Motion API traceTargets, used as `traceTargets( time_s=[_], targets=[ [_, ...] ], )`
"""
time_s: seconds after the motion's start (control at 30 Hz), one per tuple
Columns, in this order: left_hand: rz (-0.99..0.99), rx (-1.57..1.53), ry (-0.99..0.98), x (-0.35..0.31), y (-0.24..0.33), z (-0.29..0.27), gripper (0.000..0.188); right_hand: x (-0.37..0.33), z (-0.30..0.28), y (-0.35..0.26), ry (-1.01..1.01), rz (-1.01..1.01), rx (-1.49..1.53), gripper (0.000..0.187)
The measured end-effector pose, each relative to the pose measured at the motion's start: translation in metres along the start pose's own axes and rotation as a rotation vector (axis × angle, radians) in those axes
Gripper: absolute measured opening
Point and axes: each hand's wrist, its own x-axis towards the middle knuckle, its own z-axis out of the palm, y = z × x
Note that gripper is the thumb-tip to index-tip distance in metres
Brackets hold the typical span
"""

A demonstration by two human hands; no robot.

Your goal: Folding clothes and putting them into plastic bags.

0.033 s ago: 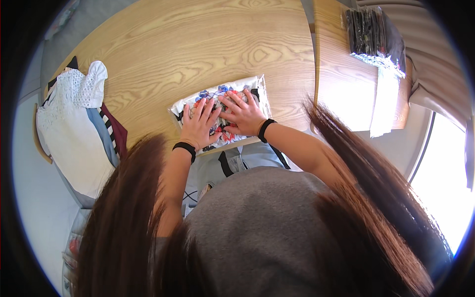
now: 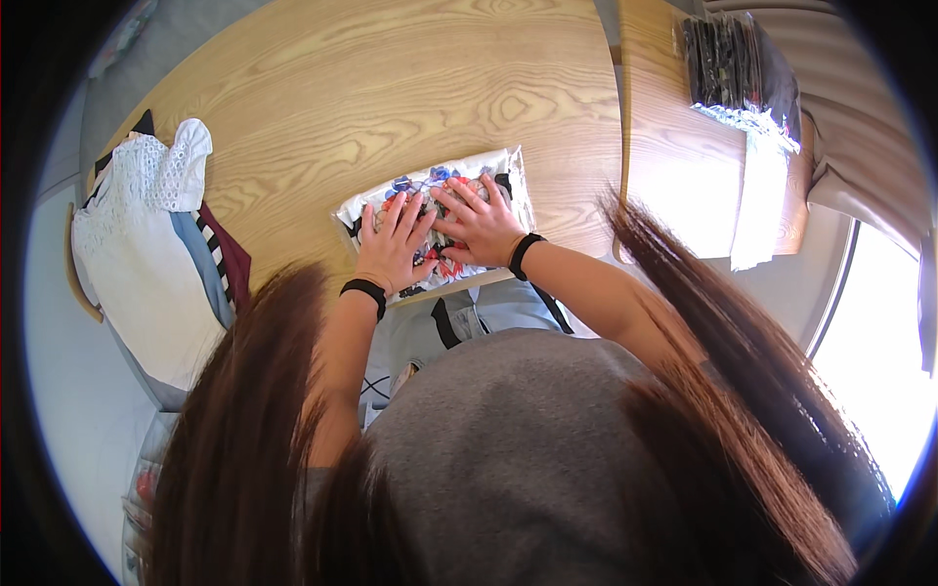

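A folded garment in a clear plastic bag (image 2: 503,168) lies at the near edge of the wooden table. Its cloth is white with a red, blue and black flower-like pattern. Flat on its left part rests my left hand (image 2: 391,249), fingers spread. My right hand (image 2: 481,227) presses on the right part, also with fingers apart, its thumb close to the left hand's. Each wrist wears a black band. Both palms hide much of the print.
Several garments, a white eyelet top (image 2: 147,254) uppermost, hang over the table's left edge. On a second wooden table (image 2: 655,117) at the right stand bagged dark clothes (image 2: 723,63) and a white cloth (image 2: 760,200). Beige curtains (image 2: 860,107) hang beside a bright window.
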Motion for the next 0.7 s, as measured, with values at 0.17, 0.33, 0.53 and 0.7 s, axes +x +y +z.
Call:
traceTargets(
  time_s=[0.17,0.33,0.53,0.7],
  targets=[
    [-0.015,0.011,0.027,-0.002,0.002,-0.005,0.065,0.006,-0.012,-0.006,-0.128,0.021,-0.068,0.053],
    [-0.023,0.004,-0.065,-0.001,0.005,-0.018,0.074,0.004,-0.026,-0.007,-0.033,-0.036,-0.012,0.049],
    [-0.045,0.044,0.003,-0.011,0.023,-0.028,0.068,-0.007,-0.038,-0.023,0.046,0.028,-0.070,0.050],
    [-0.163,0.078,-0.021,-0.014,0.020,-0.011,0.067,-0.018,-0.027,-0.016,0.102,0.161,-0.071,0.051]
  ],
)
